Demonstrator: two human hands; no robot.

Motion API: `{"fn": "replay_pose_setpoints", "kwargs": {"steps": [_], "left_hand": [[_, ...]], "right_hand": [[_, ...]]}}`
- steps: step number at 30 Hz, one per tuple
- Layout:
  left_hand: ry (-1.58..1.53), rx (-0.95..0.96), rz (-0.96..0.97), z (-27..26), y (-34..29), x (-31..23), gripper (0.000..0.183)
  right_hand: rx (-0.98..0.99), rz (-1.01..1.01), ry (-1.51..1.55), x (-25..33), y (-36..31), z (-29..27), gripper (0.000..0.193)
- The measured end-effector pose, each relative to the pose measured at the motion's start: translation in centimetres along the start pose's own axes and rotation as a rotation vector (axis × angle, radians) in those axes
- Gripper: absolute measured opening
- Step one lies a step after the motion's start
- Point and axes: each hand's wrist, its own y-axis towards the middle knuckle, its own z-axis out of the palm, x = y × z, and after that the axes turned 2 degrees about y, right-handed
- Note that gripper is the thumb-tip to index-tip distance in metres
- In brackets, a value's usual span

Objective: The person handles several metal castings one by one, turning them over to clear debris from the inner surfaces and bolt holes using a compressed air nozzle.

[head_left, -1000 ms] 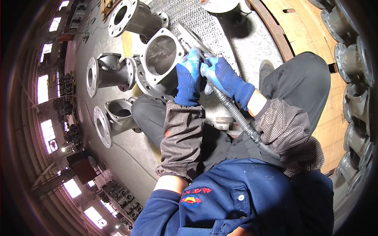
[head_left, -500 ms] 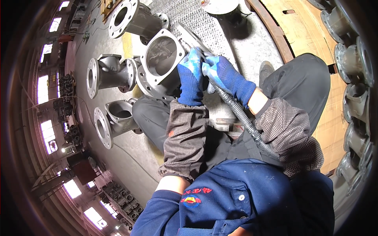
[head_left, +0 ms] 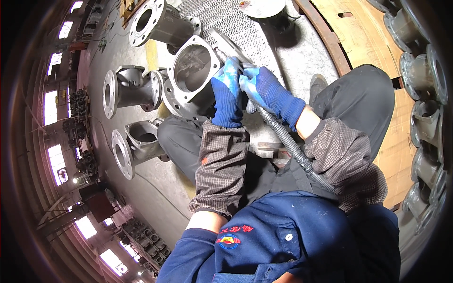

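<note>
In blue gloves, my two hands are closed close together at the right side of a grey cast valve body (head_left: 192,73). Its square flange faces up, with a wide round opening. My left hand (head_left: 228,87) lies against the flange's right edge. Beside it, my right hand (head_left: 265,89) wraps around the upper end of a grey ribbed hose (head_left: 289,141), which runs down past my right forearm. Both hands seem to grip a slim tool at the hose's end; the gloves hide most of it. A round flange of the casting shows just beyond my fingers.
More flanged castings stand on the floor to the left: one at the back (head_left: 165,26), one in the middle (head_left: 134,89), one nearer (head_left: 137,144). A round-topped stool (head_left: 263,8) is at the back. Several castings line the right side beyond cardboard (head_left: 373,42).
My right hand and the hose have shifted very slightly to the left. The grip and the castings look the same.
</note>
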Motion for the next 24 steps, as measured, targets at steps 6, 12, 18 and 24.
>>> {"fn": "replay_pose_setpoints", "kwargs": {"steps": [6,12,18,24], "left_hand": [[0.055,0.009,0.082,-0.3,0.2,-0.2,0.032],[-0.028,0.052,0.095,0.0,-0.3,-0.2,0.032],[-0.075,0.042,-0.060,-0.7,0.8,0.5,0.033],[-0.042,0.017,0.007,-0.3,0.5,0.3,0.029]], "right_hand": [[-0.012,-0.047,-0.007,0.6,-0.2,-0.1,0.032],[-0.094,-0.108,-0.153,-0.5,0.3,0.2,0.028],[0.003,-0.012,0.004,2.3,-1.0,-0.6,0.032],[-0.084,-0.121,-0.104,1.0,0.0,-0.1,0.028]]}}
